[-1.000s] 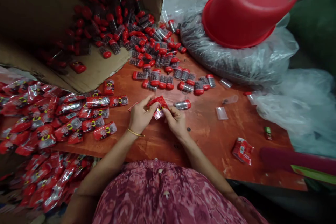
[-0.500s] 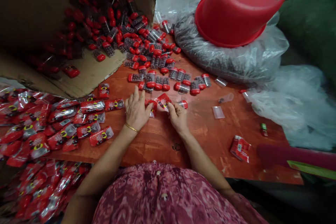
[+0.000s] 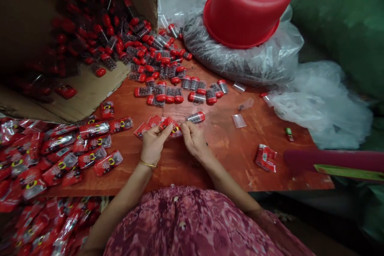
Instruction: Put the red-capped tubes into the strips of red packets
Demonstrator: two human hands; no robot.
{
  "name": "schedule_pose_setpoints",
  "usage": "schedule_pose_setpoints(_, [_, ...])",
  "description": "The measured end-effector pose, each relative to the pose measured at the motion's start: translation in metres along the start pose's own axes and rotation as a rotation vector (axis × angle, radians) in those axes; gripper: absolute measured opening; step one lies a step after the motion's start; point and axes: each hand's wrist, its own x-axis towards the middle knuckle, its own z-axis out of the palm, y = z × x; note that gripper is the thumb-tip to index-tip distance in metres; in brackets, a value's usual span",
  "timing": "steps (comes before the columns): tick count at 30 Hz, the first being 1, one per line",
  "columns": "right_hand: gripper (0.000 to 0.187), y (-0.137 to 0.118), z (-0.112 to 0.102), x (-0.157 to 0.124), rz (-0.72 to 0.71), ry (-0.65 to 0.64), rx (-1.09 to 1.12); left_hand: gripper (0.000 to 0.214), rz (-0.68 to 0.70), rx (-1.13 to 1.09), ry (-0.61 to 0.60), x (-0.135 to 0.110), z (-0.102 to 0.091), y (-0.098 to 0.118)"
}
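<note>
Both hands meet over the red-brown table (image 3: 228,156). My left hand (image 3: 153,142) and my right hand (image 3: 192,139) each pinch an end of one small red printed wrapper (image 3: 171,126). More empty red wrappers (image 3: 147,125) lie flat just left of it. A clear vial with a red cap (image 3: 196,117) lies right beyond my right fingers. A loose row of such red-capped vials (image 3: 174,93) stretches across the table farther back.
A tipped cardboard box (image 3: 75,36) spills vials at back left. Several filled red packets (image 3: 72,148) are heaped at left and below the table edge. An upturned red bucket (image 3: 246,8) rests on a plastic bag (image 3: 240,60). A folded wrapper bundle (image 3: 265,157) lies at right.
My left hand, flat on the table half a second ago, has come back to pinch the wrapper with my right hand. The view has swung to the right.
</note>
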Motion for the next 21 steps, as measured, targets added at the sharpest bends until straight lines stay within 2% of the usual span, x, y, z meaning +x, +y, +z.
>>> schedule_pose_setpoints(4, [0.034,0.019,-0.021,0.009,0.023,0.086,-0.523,0.034,-0.049,-0.048,0.037,0.003,0.001,0.005])
schedule_pose_setpoints(6, [0.030,0.030,-0.032,0.005,-0.007,0.056,-0.646,0.038,-0.098,-0.070,0.052,0.004,0.001,0.004])
schedule_pose_setpoints(8, [0.023,0.041,-0.040,-0.005,-0.084,0.025,-0.646,0.041,-0.164,-0.089,0.061,0.005,0.003,0.003])
schedule_pose_setpoints(10, [0.024,0.050,-0.046,-0.018,-0.141,0.070,-0.608,0.045,-0.224,-0.105,0.075,0.006,0.005,0.002])
schedule_pose_setpoints(13, [0.046,0.057,-0.047,-0.031,-0.125,0.190,-0.659,0.048,-0.278,-0.130,0.090,0.006,0.006,0.002])
schedule_pose_setpoints(15, [0.053,0.058,-0.045,-0.033,-0.078,0.183,-0.750,0.048,-0.301,-0.155,0.083,0.006,0.006,0.002])
schedule_pose_setpoints(18, [0.039,0.059,-0.043,-0.030,-0.022,0.125,-0.789,0.047,-0.332,-0.201,0.072,0.005,0.005,0.002])
schedule_pose_setpoints(21, [0.031,0.057,-0.047,-0.030,0.002,0.112,-0.574,0.047,-0.363,-0.254,0.058,0.004,0.005,0.001])
